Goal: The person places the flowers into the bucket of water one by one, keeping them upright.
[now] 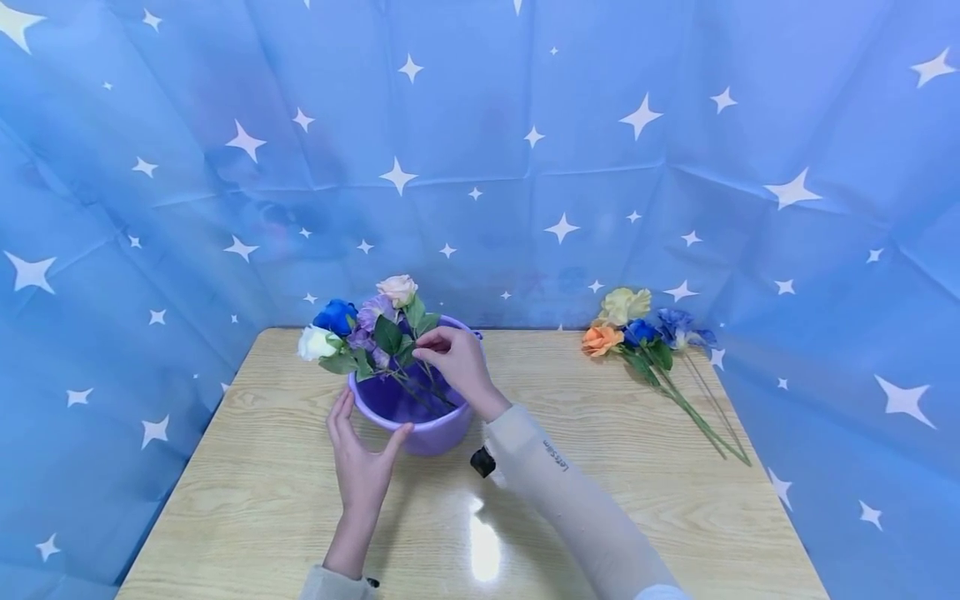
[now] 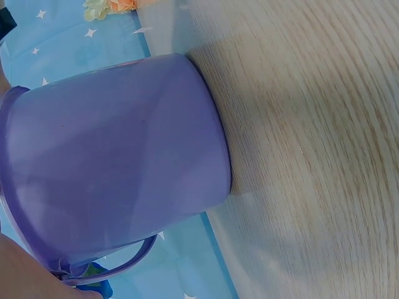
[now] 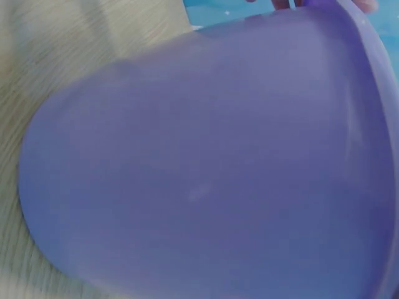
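Purple bucket (image 1: 438, 437) stands left of centre on the table (image 1: 600, 517); my left hand (image 1: 362, 467) spreads wide against its near-left rim. My right hand (image 1: 459, 364) pinches a stem (image 1: 437, 386) inside, its flowers (image 1: 375, 312) leaning far left. Other blooms (image 1: 641, 332) lie far right.

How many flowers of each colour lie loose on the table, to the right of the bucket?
Yellow flower: 1
Orange flower: 1
Blue flowers: 2
Total: 4
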The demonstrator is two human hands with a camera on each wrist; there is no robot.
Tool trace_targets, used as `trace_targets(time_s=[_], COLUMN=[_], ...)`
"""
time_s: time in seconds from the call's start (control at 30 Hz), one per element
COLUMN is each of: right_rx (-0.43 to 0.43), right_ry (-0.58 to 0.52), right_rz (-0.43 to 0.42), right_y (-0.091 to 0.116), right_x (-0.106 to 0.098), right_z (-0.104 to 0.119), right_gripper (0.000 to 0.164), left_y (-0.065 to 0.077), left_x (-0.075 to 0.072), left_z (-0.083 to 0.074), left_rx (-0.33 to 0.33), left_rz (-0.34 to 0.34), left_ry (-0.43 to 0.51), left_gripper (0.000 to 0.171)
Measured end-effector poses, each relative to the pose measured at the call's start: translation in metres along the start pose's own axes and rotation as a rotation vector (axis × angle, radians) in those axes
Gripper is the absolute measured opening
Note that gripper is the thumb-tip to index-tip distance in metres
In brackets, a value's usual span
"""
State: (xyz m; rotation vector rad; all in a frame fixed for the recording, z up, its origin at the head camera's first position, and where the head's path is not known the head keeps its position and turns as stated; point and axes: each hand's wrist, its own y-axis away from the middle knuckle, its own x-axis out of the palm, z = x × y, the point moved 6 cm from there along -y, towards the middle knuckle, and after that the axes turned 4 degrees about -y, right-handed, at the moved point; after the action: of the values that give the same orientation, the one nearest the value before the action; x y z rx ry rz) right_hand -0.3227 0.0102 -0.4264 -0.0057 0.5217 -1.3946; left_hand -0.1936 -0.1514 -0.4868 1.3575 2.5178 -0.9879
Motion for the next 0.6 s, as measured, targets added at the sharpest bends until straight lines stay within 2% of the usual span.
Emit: trace_targets(time_s=[0.3,0.6], right_rx=[0.025,0.047], right_ry=[-0.013,-0.033], right_rz=[-0.042,-0.107], right_y=[0.001,0.003], right_x=[-0.023,-0.056], right_z=[-0.002,-0.008], right_gripper=[0.015,0.016], left_y=[0.000,0.003], left_x=[0.000,-0.001], left_z=[0.000,-0.005], left_rx=[-0.034,-0.063], left_rz=[0.019,0.009], left_ry=[0.018,0.046], left_gripper=[0.102,0.099])
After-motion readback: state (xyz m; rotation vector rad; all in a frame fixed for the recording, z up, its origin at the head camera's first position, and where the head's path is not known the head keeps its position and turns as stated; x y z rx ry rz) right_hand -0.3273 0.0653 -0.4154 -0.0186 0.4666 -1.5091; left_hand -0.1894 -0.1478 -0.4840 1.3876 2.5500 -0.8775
